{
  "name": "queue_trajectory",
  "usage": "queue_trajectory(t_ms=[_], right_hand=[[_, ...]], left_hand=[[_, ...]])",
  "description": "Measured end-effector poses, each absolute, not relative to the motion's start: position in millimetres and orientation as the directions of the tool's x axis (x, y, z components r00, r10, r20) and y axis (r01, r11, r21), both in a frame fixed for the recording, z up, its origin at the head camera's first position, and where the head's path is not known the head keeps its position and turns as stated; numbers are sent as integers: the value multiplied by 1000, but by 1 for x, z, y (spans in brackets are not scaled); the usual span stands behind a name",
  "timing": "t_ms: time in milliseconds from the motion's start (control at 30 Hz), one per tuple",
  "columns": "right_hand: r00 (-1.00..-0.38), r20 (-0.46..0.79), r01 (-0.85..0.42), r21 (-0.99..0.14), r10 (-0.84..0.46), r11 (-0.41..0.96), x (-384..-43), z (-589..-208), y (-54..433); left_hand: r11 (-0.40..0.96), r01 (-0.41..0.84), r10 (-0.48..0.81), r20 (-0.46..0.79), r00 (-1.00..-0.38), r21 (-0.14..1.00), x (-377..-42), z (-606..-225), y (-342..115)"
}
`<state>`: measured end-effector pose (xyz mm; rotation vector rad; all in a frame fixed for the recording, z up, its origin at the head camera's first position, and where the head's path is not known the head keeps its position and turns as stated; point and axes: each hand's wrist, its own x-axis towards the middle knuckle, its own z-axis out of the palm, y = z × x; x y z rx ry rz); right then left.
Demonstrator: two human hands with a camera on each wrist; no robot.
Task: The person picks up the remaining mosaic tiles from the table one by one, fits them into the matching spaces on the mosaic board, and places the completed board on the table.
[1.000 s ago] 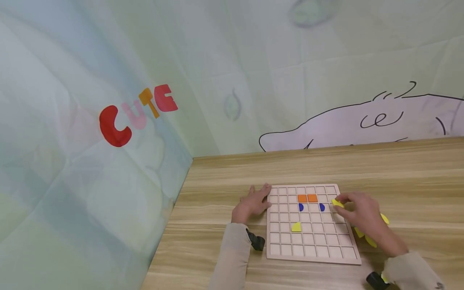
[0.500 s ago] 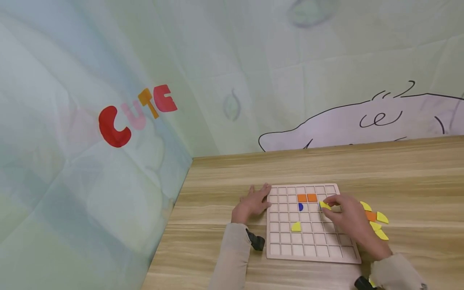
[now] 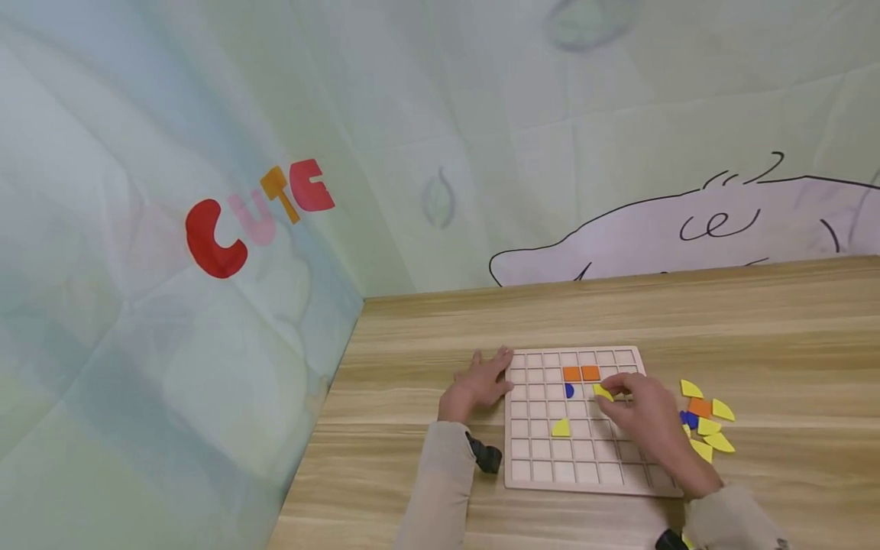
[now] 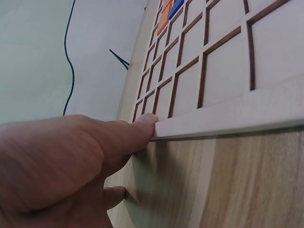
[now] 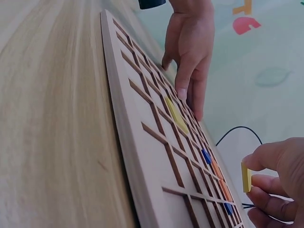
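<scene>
Yellow piece [image 3: 603, 393] apparently being placed
Over the board [image 3: 584, 452], short of the far edge of the desk [image 3: 412, 328], it is pinched by the right grip [image 3: 646, 412]; the left grip [image 3: 479, 388] is spread against the board; lowering seems needed.

In the head view, the right hand [image 3: 649, 412] covers several cells of the grid board [image 3: 566, 473] and, with the yellow piece [image 3: 602, 393] in its grip, a blue piece [image 5: 228, 208] too small in the right wrist view to tell its shape. One loose yellow sliver [image 3: 686, 431] is mostly hidden. Both sleeves [image 3: 440, 473] leave at the bottom. The left wrist view crops the left hand [image 4: 61, 166] and the board.
</scene>
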<state>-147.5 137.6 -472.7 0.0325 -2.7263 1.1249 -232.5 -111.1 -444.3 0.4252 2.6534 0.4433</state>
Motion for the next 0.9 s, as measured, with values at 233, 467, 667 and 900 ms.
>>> queue_trajectory(t_ms=[233,467,667,900], right_hand=[[-983,177,-98,-700,39,708,-145,-471,131],[-990,138,-75,-691,29,719,-141,-469,125],[-995,94,-51,-676,17,735,-139,-469,120],[-993,114,-91,-646,-22,758,-138,-471,115]], left_hand=[[904,230,358,-343,-868,361,-233,-445,-111],[905,232,358,-342,-869,357,-233,-444,-110],[905,228,355,-343,-870,359,-234,-445,-110],[903,218,351,-342,-872,370,-233,-446,-112]])
